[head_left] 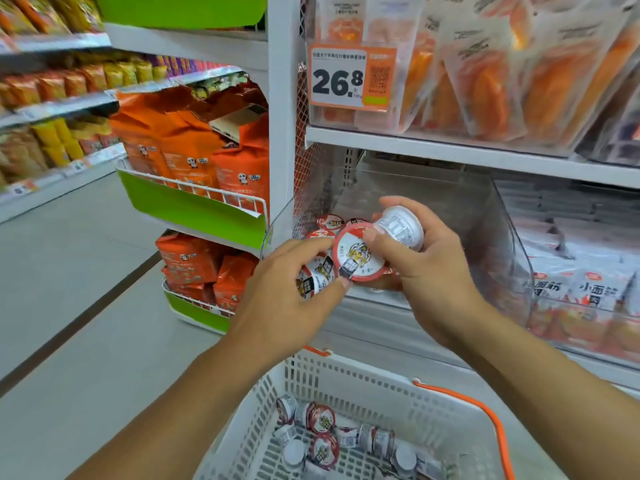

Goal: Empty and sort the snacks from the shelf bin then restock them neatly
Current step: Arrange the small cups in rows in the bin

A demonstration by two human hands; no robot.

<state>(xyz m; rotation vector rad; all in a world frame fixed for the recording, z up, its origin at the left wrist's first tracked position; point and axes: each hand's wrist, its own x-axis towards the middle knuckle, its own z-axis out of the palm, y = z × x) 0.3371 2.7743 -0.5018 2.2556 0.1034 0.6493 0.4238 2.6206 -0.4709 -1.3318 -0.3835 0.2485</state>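
Holding snack cups over the clear shelf bin (498,237) | our left hand (294,292) gripped two cups (317,277), our right hand (426,268) clutched a red-lidded cup (358,256) and an upturned one (401,228) | white basket (349,372) with emptied cups directly below, nearer us | shop aisle shelving around.

Cups (329,222) in bin (498,244); basket (346,375) below it.
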